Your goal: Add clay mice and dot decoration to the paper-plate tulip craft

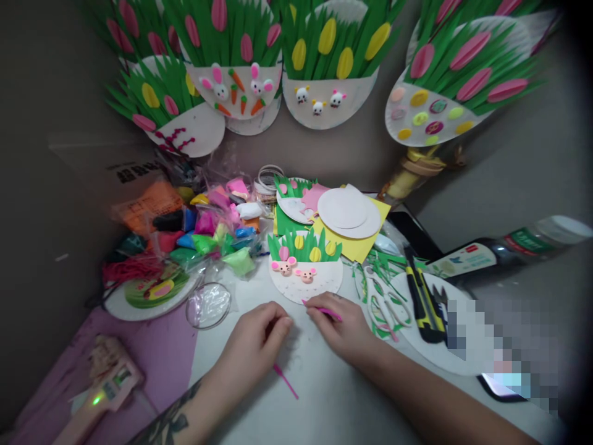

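My left hand (256,341) rests on the white table with its fingers curled under, and a thin pink strip (286,380) pokes out from beneath it. My right hand (343,326) pinches another thin pink strip (324,310) between thumb and fingers. Its tip lies at the lower rim of a paper-plate craft (306,272) with green grass, yellow and pink tulips and two pink mice. Both hands sit just in front of that craft.
Bags of coloured clay (208,228) lie at the left. A clear round lid (208,305) and a pink glue gun (104,386) lie near them. Blank paper plates (347,211), scissors (386,306), a yellow knife (421,296) and a bottle (509,247) sit at right. Finished crafts (324,68) hang on the wall.
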{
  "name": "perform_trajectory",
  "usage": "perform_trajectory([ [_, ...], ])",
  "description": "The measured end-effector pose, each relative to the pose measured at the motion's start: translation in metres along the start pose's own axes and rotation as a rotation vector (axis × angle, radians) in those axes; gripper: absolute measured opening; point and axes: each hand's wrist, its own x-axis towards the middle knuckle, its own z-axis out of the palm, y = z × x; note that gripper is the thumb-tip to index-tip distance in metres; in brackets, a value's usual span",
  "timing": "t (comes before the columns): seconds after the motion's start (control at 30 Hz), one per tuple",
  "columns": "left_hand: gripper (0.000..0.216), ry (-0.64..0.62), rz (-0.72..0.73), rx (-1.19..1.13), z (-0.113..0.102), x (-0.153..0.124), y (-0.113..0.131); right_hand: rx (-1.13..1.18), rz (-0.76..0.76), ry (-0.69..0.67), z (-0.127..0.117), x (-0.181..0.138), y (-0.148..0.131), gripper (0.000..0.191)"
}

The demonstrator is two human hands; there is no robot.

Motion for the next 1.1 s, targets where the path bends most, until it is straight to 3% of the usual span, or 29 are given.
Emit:
perform_trajectory([
  [0.33, 0.022, 0.050, 0.008, 0.049, 0.002, 0.003, -0.004, 0.098, 0.021, 0.073, -0.006, -0.002, -0.005, 0.012],
  [0.53, 0.014, 0.132, 0.085, 0.244, 0.009, 0.007, -0.005, 0.104, 0.001, 0.096, -0.005, -0.001, -0.005, 0.012],
  [0.77, 0.017, 0.223, 0.067, 0.437, 0.012, 0.016, -0.010, 0.123, 0.018, 0.118, -0.004, -0.002, -0.005, 0.011],
  [1.1, 0.021, 0.248, 0.167, 0.465, 0.021, 0.022, -0.010, 0.227, -0.136, 0.124, -0.010, -0.001, -0.011, 0.016],
])
